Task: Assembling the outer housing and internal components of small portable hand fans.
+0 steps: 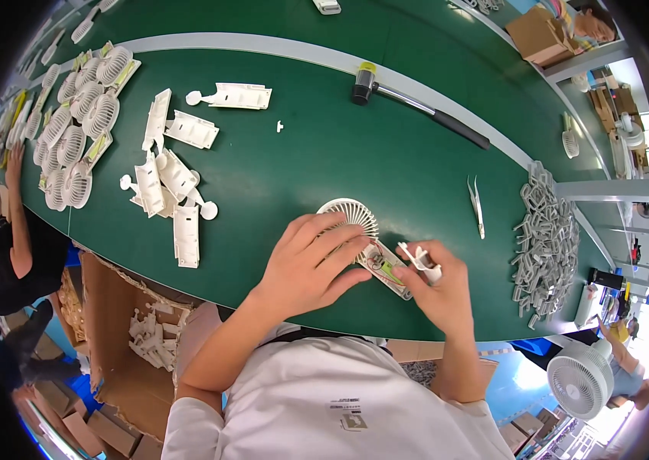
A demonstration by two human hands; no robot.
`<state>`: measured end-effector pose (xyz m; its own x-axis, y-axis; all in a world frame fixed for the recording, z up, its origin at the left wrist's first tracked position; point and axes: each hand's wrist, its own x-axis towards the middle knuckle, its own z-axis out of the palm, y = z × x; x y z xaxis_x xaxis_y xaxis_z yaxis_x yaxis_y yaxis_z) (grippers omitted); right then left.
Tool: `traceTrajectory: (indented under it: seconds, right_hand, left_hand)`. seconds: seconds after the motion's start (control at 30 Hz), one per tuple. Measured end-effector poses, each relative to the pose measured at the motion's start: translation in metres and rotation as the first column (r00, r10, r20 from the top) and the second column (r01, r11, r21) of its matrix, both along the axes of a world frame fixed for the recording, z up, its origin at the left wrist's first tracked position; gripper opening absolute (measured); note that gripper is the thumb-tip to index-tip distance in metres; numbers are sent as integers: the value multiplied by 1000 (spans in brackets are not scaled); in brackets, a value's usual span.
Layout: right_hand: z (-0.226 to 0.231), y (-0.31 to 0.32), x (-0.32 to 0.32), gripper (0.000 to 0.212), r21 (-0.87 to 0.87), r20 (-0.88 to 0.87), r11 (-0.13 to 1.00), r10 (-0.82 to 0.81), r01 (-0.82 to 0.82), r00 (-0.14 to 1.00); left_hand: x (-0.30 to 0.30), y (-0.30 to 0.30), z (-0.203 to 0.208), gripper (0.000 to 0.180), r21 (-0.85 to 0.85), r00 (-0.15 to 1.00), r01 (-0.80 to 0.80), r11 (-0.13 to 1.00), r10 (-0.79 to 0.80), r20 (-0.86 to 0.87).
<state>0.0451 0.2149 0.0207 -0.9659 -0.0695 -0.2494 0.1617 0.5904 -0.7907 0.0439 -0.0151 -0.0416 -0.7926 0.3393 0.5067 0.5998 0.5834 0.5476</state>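
Resting over the round white grille of a handheld fan (351,208), the left hand (313,257) is loosely bent with its fingers a little apart and its thumb reaching toward the handle; whether it grips the fan or only presses it down, I cannot tell. The fan lies on the green tabletop (294,169), near the edge closest to the person, its handle slanting down to the right. That handle is uncovered, showing thin wires near the neck and a yellow-green strip (390,270) further along.

The right hand (439,287) pinches a small white plastic piece (422,261) between thumb and fingers, just beside the handle; the piece's full shape is hidden by the fingers.

The step in hand appears to be work on the exposed inside of the handle, with one hand steadying and the other managing the loose piece. The next move seems to call for a firm hold on the fan, careful turning of the piece, and keeping the wires unpinched.

White handle shells (148,188) lie to the left, beyond them stacked fans (101,115). A mallet (403,100), tweezers (477,207) and a heap of grey loop-shaped parts (547,245) lie ahead and to the right.
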Motion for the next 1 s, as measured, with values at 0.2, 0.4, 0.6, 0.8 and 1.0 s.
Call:
traceTrajectory:
  seconds: [0.2, 0.4, 0.6, 0.8, 1.0]
  right_hand:
    - [-15, -13, -3, 16, 11, -98, 996, 89, -89, 991]
    - [-13, -16, -15, 10, -78, 16, 989, 127, -125, 992]
    - [-21, -14, -12, 12, -71, -40, 991, 114, -117, 993]
    - [-9, -25, -2, 15, 35, -18, 989, 143, -143, 990]
    - [-7, -30, -9, 15, 75, -71, 991, 115, -110, 991]
  left_hand:
    - [-4, 11, -10, 37, 206, 999, -33, 978, 35, -4]
    - [-9, 3, -1, 33, 161, 997, -20, 987, 8, 71]
    - [-3, 0, 4, 21, 82, 995, 19, 996, -26, 92]
    - [4, 2, -4, 13, 128, 998, 22, 991, -28, 51]
    - [-1, 3, -4, 14, 152, 998, -8, 988, -1, 55]
